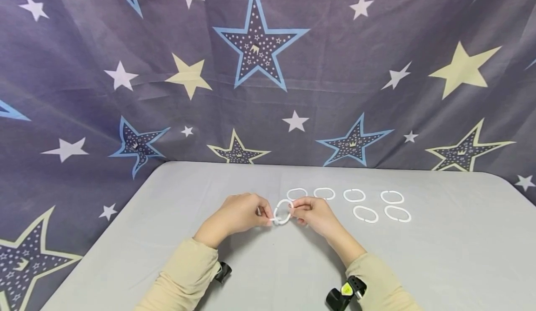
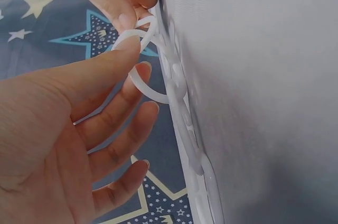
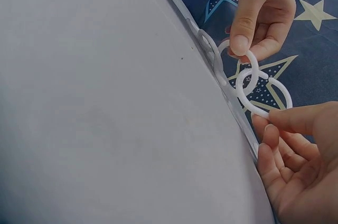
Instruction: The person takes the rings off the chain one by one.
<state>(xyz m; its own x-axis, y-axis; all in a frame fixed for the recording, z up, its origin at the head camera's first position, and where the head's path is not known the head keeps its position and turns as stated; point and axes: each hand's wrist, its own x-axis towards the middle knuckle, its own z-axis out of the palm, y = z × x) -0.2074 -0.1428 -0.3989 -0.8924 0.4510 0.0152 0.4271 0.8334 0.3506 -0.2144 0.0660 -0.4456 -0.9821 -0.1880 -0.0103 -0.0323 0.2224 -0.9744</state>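
My left hand pinches a white oval link between thumb and fingers, just above the table. My right hand pinches another white link, a C-shaped ring with a small gap in its side. The two links pass through each other in the right wrist view. Further white links overlap in a row along the table in the left wrist view; the head view hides them behind my left hand. Whether all of these are joined I cannot tell.
Several separate white links lie on the grey-covered table, behind and to the right of my right hand. A dark curtain with printed stars hangs along the table's back edge. Each wrist carries a black camera.
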